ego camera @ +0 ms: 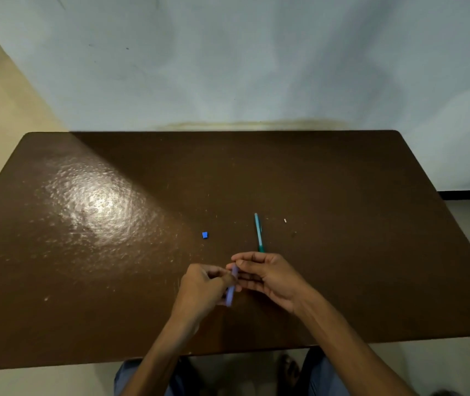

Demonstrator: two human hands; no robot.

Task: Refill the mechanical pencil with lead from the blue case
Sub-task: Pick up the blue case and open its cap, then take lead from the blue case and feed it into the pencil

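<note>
Lead stage: our left hand (204,284) held blue case (231,290), cap (205,235) off; right hand (265,274) pinched at its mouth; pencil (259,232) lay unfilled

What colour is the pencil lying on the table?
Teal, or blue-green: the pencil lies just beyond the hands, clearest in the head view.

Teal pencil (259,232) on table; blue case (231,287) held

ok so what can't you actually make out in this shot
- Lead case, head view: blurred, mostly covered by the left hand and right hand.
- Any lead between the fingers: too thin to see.
- Mechanical pencil: near end hidden behind the right hand.
- White speck: too small to identify.
</note>
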